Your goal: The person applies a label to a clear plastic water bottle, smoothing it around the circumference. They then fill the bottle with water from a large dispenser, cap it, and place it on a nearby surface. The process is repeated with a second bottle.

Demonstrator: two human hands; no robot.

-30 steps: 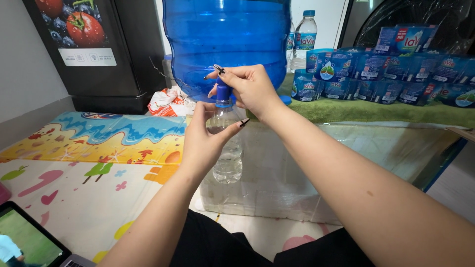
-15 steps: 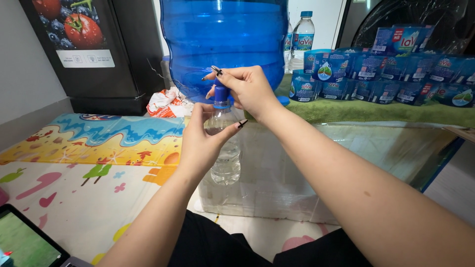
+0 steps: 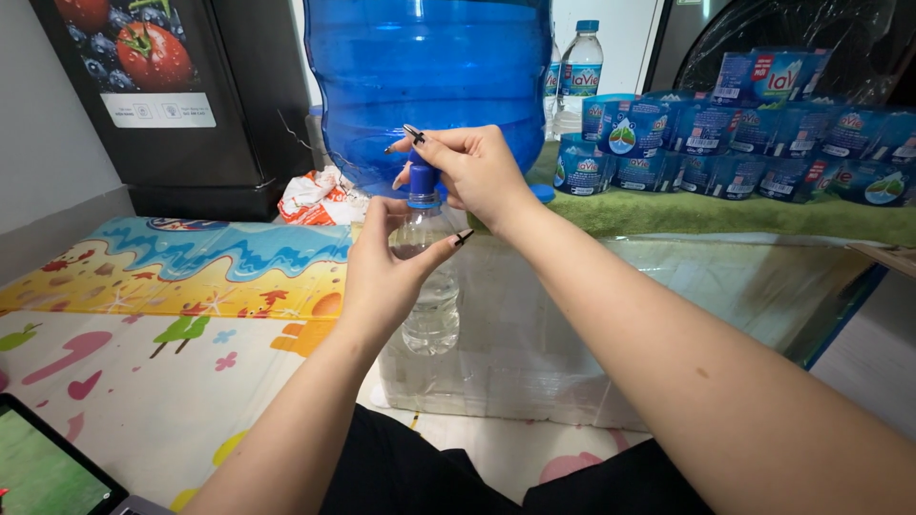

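Observation:
A big blue water jug (image 3: 429, 86) stands on a low table covered by a green cloth (image 3: 725, 215). Under its blue tap (image 3: 423, 181) my left hand (image 3: 386, 272) grips a small clear plastic bottle (image 3: 431, 305) around its upper part and holds it upright. My right hand (image 3: 472, 172) rests on the tap, fingers wrapped over its top. The bottle's neck sits right below the tap's spout. Water in the bottle is hard to make out.
Stacked blue-wrapped packs of small bottles (image 3: 763, 133) line the green cloth at the right. One upright water bottle (image 3: 579, 72) stands behind the jug. A black fridge (image 3: 162, 105) is at the back left, a colourful play mat (image 3: 143, 315) covers the floor, a tablet screen (image 3: 48, 472) lies bottom left.
Both hands stay in place at the tap and bottle; the view has shifted only slightly.

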